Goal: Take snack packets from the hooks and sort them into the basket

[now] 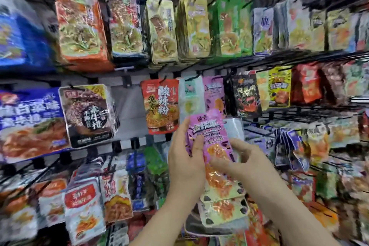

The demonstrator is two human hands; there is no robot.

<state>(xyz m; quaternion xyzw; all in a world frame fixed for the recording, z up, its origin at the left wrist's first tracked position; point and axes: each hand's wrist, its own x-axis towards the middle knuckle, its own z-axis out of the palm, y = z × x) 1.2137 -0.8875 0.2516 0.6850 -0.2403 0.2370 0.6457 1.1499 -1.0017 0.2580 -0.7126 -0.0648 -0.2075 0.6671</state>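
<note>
A purple snack packet [209, 132] with an orange picture stands upright in front of the hook rack, held between both hands. My left hand [185, 158] grips its left edge, thumb on the front. My right hand [241, 162] holds its lower right side with fingers curled toward it. Below the purple packet, more pale packets [223, 207] with orange pictures hang in the same stack under my hands. More purple packets [214, 92] hang on a hook just above. No basket is in view.
Black wire hooks carry rows of packets all round: a red noodle packet [161, 106] left of my hands, a dark brown packet [87, 114] further left, gold and green packets [191, 28] above, and dense packets below and right. The view is blurred.
</note>
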